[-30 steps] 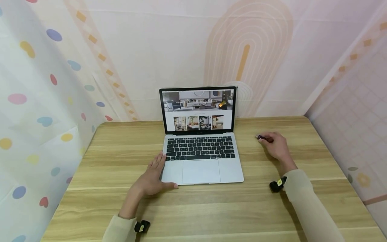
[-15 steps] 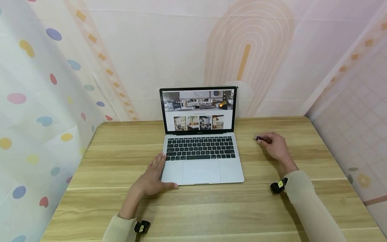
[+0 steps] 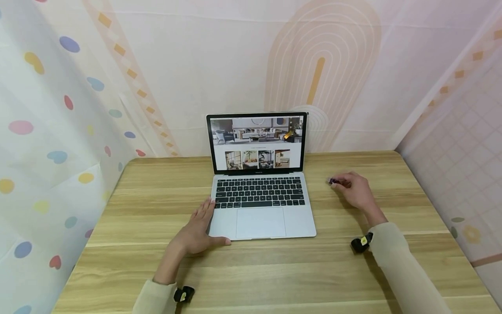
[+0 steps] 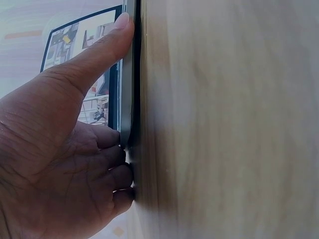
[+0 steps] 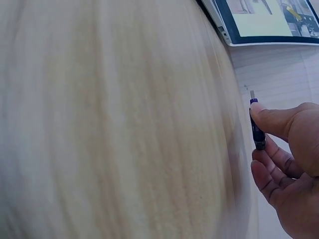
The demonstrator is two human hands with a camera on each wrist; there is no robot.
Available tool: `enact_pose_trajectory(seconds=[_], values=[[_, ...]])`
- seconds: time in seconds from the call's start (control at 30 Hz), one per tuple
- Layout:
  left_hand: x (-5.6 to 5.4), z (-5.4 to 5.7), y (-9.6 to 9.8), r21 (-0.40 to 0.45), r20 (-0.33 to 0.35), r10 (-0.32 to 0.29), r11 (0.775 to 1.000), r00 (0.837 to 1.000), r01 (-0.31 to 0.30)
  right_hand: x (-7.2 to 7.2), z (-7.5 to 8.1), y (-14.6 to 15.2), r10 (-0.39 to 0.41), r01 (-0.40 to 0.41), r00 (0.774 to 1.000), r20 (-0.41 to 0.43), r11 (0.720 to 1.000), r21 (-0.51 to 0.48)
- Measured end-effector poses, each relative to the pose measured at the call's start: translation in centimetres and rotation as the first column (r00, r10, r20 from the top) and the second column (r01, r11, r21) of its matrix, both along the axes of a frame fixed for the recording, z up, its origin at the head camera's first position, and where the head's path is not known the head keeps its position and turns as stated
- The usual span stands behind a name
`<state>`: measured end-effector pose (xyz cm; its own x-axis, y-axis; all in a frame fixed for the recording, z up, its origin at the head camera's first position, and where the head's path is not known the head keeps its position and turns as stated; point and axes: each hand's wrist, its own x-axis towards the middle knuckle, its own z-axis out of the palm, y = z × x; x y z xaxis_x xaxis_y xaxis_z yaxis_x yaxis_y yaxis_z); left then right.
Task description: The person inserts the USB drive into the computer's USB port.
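A silver laptop stands with its lid raised on the wooden table, its screen lit with a page of room pictures. At the laptop's front left corner rests my left hand, fingers along the left side and thumb at the front edge. In the left wrist view the thumb touches the edge of the base. My right hand pinches a small dark USB stick to the right of the laptop. Its metal plug points away from the hand, toward the laptop's side, and is apart from it.
The wooden table has its back edge against a patterned curtain. More curtain hangs at the left and right sides. A small black camera is strapped at the left wrist, and another black camera at the right.
My right hand has moved slightly left and toward the front with the USB stick, nearer the laptop. The left hand and the laptop have stayed in place.
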<state>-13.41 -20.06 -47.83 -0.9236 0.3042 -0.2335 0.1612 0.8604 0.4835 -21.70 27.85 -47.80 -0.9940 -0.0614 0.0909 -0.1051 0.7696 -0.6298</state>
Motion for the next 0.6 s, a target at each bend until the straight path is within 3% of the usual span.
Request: enact_pose_trajectory(seconds=[0.6], values=[[0.0, 0.0, 0.0, 0.006, 0.001, 0.002, 1.000, 1.000, -0.002, -0.3, -0.1, -1.2, 0.045, -0.045, 0.999, 0.000, 0.999, -0.010]])
